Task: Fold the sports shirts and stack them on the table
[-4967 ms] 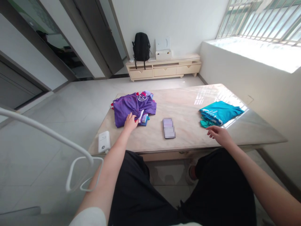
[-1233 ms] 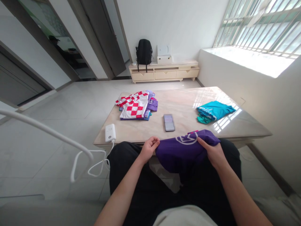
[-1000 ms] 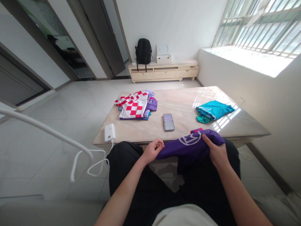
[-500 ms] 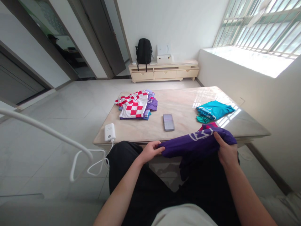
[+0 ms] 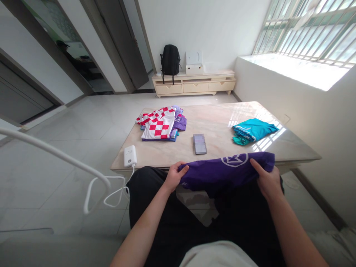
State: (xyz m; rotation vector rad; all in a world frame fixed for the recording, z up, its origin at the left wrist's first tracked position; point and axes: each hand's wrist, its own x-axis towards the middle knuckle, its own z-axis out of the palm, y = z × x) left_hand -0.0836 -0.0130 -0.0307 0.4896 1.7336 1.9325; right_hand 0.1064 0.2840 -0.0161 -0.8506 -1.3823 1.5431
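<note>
Head view: in a bright tiled room, the marble tabletop [image 5: 214, 128] carries a checkered shirt pile [image 5: 160, 124], a phone [image 5: 199, 143] and a teal shirt [image 5: 253, 130]. Just short of the tabletop's near edge, our left hand [image 5: 174, 176] and right hand [image 5: 265, 180] pinch the purple shirt [image 5: 225, 172] stretched between them. Its loose lower cloth sags and could bunch.

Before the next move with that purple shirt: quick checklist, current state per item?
1. Left hand grips the purple shirt: ok.
2. Right hand grips the other end: ok.
3. Shirt stretched between both hands: ok.
4. Shirt lying flat on the table: not ok, held at its near edge over the lap.
5. Phone apart from the shirt: ok.
6. Sleeves tucked in: cannot tell.
</note>
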